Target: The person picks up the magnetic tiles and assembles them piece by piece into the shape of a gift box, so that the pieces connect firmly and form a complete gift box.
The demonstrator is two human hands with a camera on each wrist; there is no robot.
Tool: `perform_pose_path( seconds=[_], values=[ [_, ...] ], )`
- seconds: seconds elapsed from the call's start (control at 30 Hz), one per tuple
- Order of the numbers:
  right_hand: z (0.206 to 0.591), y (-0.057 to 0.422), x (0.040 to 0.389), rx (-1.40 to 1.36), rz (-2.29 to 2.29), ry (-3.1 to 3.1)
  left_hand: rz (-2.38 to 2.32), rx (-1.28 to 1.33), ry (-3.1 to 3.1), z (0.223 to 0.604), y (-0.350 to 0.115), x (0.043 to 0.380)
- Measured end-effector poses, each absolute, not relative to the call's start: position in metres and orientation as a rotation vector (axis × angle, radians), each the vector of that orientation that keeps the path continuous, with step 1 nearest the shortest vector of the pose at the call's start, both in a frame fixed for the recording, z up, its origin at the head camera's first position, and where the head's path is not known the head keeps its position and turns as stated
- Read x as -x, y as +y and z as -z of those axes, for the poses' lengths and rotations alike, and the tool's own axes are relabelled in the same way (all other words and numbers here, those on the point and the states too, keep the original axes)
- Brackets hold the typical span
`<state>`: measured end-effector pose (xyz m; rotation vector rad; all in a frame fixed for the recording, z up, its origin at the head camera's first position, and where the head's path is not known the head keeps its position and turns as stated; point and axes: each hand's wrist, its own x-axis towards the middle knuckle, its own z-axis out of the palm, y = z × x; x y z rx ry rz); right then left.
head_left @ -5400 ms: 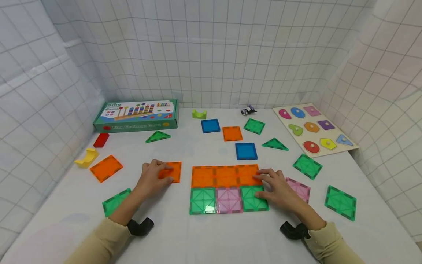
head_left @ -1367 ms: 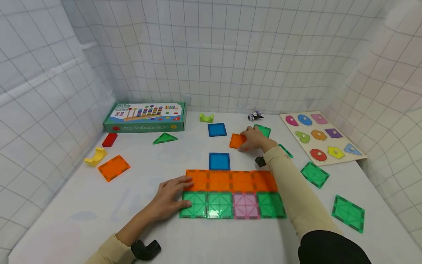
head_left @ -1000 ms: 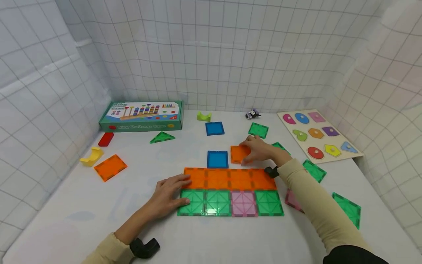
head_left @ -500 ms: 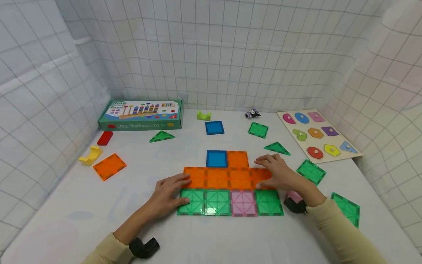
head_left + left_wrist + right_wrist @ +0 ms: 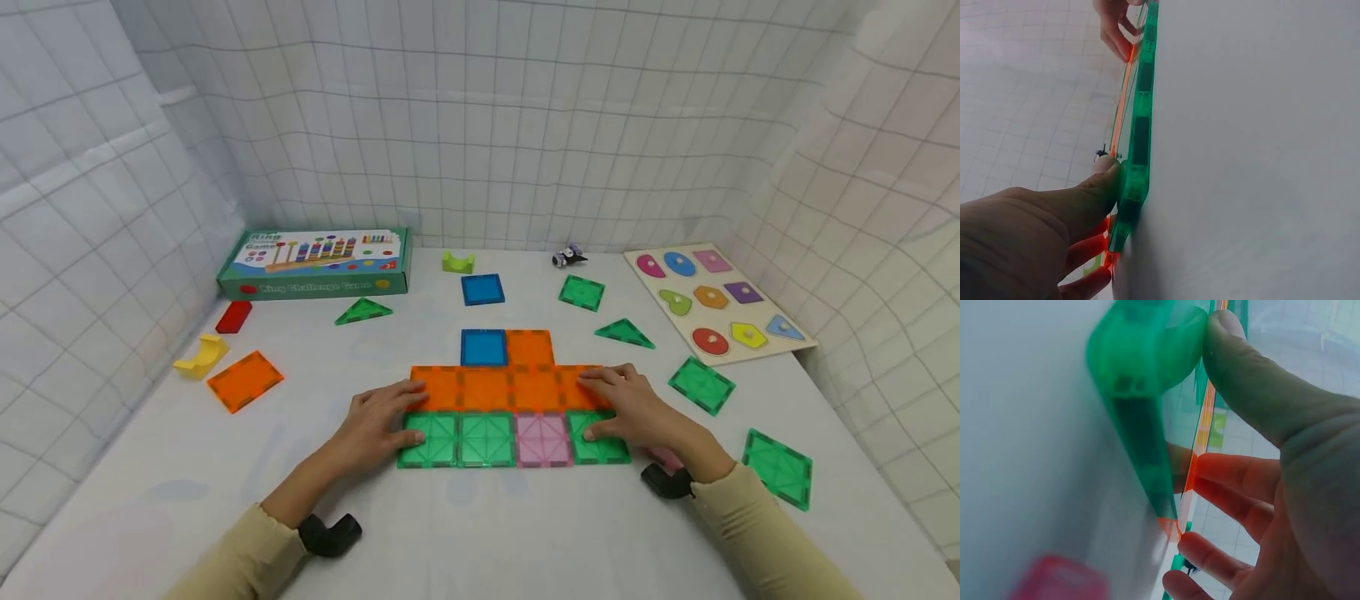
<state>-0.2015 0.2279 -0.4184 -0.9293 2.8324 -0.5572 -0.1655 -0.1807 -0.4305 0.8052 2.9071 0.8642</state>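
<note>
A flat block of translucent magnetic tiles lies before me: a row of orange tiles (image 5: 486, 389) behind a row with green tiles (image 5: 486, 439) and a pink tile (image 5: 543, 439). Behind the orange row, a blue tile (image 5: 483, 347) and another orange tile (image 5: 529, 347) sit side by side against it. My left hand (image 5: 375, 427) rests on the left end, thumb on green, fingertips on orange. At the right end, my right hand (image 5: 636, 408) lies likewise, thumb on the green tile (image 5: 1138, 419), fingers spread over orange.
Loose around the block are a blue tile (image 5: 482, 289), several green tiles (image 5: 702, 385), green triangles (image 5: 363, 310), an orange tile (image 5: 245, 381) and a pink tile (image 5: 666, 457) partly under my right wrist. A game box (image 5: 315, 264) and shape puzzle board (image 5: 717, 302) stand farther back.
The block has grown to four columns. My right hand drew an orange tile from the back to beside the blue one, then returned to the right end. The block has shifted slightly away from me.
</note>
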Motion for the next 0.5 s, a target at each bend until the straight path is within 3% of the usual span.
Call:
perform_pose_path(
  seconds=[0.27,0.5],
  values=[
    [0.416,0.225,0.223,0.835,0.623,2.797,-0.893,-0.762,2.896,0.431,-0.184,0.185],
    [0.410,0.269,0.180,0.605,0.795,2.895,-0.929,-0.787,2.875,0.436,-0.185,0.187]
  ],
)
